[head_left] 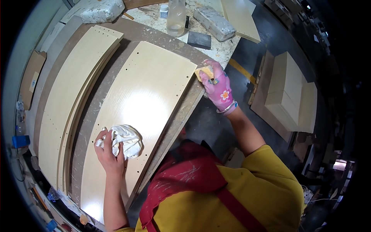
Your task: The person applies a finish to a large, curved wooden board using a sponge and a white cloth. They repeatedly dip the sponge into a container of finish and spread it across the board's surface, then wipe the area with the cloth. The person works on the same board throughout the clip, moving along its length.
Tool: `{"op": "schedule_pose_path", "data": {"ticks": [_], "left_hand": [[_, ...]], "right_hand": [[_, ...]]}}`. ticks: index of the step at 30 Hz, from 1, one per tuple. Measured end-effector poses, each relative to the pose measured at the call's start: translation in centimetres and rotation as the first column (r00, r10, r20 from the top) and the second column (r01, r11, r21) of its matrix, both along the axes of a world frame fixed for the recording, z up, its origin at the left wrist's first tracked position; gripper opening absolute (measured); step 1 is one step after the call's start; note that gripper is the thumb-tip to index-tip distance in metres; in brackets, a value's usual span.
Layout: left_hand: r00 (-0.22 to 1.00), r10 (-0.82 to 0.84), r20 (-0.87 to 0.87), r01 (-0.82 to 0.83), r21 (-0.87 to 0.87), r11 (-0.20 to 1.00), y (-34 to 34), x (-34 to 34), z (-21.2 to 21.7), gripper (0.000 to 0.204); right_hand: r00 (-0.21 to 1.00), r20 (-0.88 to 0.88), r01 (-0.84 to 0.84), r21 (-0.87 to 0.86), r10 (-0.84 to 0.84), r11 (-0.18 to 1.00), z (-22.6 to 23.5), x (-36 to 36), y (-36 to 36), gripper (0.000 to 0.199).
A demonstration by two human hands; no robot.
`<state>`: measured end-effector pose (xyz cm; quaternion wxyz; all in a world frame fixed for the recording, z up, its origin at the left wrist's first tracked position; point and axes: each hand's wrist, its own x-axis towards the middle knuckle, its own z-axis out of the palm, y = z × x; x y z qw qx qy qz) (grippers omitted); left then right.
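A pale wooden panel with small drilled holes along its ends lies in front of me on the workbench. My bare left hand grips a crumpled white cloth against the panel's near part. At the panel's far right corner is my right hand, in a pink flowered glove. Its fingers are closed round a small yellowish sanding block, held by the panel's edge. Whether the block touches the panel, I cannot tell.
Left of the panel lies a stack of similar curved panels. Beyond are a clear plastic bottle, a small white jar, a dark grey block and a plastic-wrapped block. More panels are piled on the right.
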<state>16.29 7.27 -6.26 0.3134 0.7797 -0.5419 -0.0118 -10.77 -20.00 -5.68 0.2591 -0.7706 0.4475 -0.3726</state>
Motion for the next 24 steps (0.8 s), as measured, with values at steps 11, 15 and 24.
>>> {"op": "schedule_pose_path", "data": {"ticks": [11,15,24], "left_hand": [[1.0,-0.026,0.017,0.027,-0.021,0.999,-0.2,0.1,0.0,0.046],[1.0,-0.016,0.0,0.016,-0.018,1.0,0.1,0.1,-0.2,0.047],[1.0,-0.025,-0.016,0.025,-0.035,0.999,-0.1,-0.1,0.4,0.045]], "right_hand": [[0.996,-0.092,0.008,-0.148,-0.021,0.989,-0.4,-0.8,-4.1,0.032],[0.967,-0.118,-0.238,-0.106,0.226,0.965,-0.2,0.5,0.4,0.034],[0.991,-0.109,-0.088,-0.112,0.075,0.99,-0.2,0.2,-0.1,0.031]]}}
